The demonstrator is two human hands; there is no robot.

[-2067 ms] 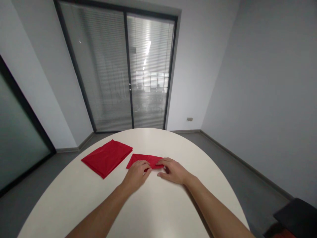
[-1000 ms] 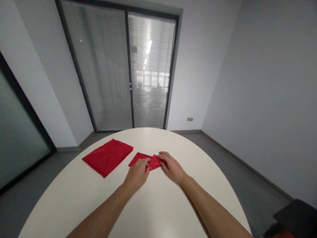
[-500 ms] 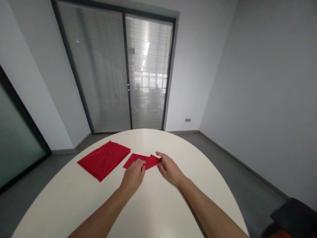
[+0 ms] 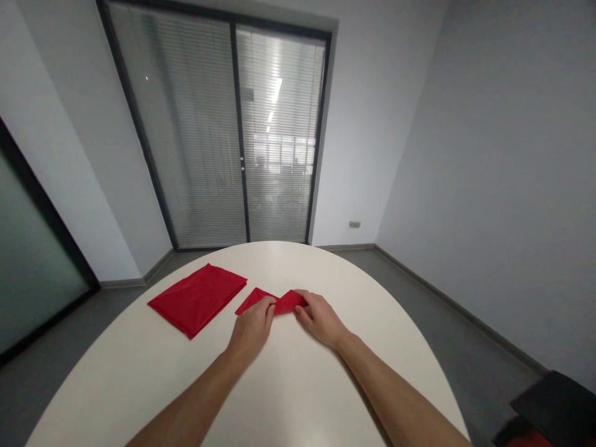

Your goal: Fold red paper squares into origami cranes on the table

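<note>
Head view: the right hand (image 4: 321,320) pinches one end of the small red sheet (image 4: 286,302); the left hand (image 4: 251,324) curls over its middle, whether gripping I can't tell. Folding seems underway, the flap likely wanting a firm crease. It spans both hands' fingertips on the tabletop (image 4: 279,391), near a larger red piece (image 4: 198,300).

No legible text, label, brand, number or sign anywhere.

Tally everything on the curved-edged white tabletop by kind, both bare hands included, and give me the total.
Larger flat red paper-like bundle, layers not countable: 1
Smaller folded red paper-like piece: 1
Bare hands, left hand and right hand: 2
Total: 4
</note>
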